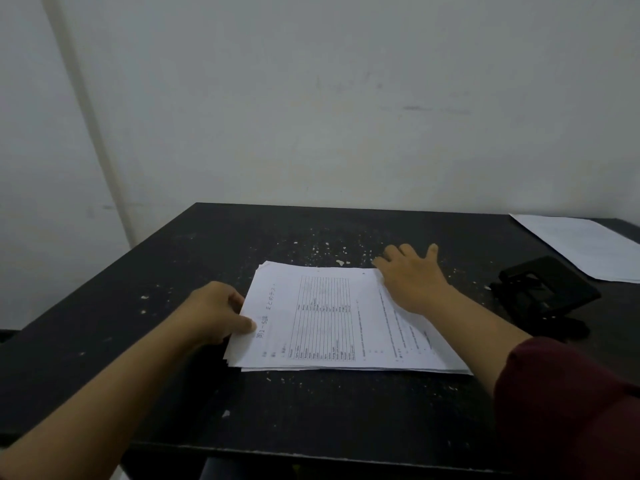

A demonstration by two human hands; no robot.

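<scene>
A stack of printed white sheets [332, 323] with a table and text on the top page lies in the middle of the black table [138, 341]. My left hand [216, 313] holds the stack's left edge, thumb on top of the top sheet and fingers curled under the edge. My right hand [410, 275] lies flat over the stack's far right corner with its fingers stretched out and spread.
A black hole punch [543, 296] stands to the right of the stack. More white paper [581, 244] lies at the table's far right corner. A white wall rises behind the table, whose top is speckled with white chips.
</scene>
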